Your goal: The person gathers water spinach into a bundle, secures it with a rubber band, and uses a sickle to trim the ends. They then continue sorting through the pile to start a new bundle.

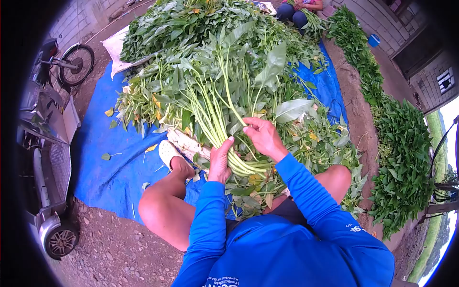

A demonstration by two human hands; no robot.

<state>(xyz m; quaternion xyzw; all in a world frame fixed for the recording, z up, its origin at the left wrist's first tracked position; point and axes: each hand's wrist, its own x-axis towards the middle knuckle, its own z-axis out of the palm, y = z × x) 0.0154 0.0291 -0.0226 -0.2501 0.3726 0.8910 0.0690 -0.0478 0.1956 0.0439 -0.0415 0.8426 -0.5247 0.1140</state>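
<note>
My left hand (220, 160) is wrapped round a bundle of long green stems (210, 112), whose leafy ends point up and away and whose pale cut ends stick out to the lower right. Close by on the right, my right hand (260, 135) pinches a single leafy stem (229, 91) between thumb and fingers, just above the bundle's lower part. Behind and around both hands lies a large heap of leafy greens (181, 33) on a blue tarp (112, 167).
A motorcycle (71, 64) and a wheeled metal vehicle (52, 158) stand at the left. Another person (300, 16) sits at the top, holding greens. More bundled greens (401, 148) line the right side, near a blue container (374, 40). My cream clog (168, 153) rests on the tarp.
</note>
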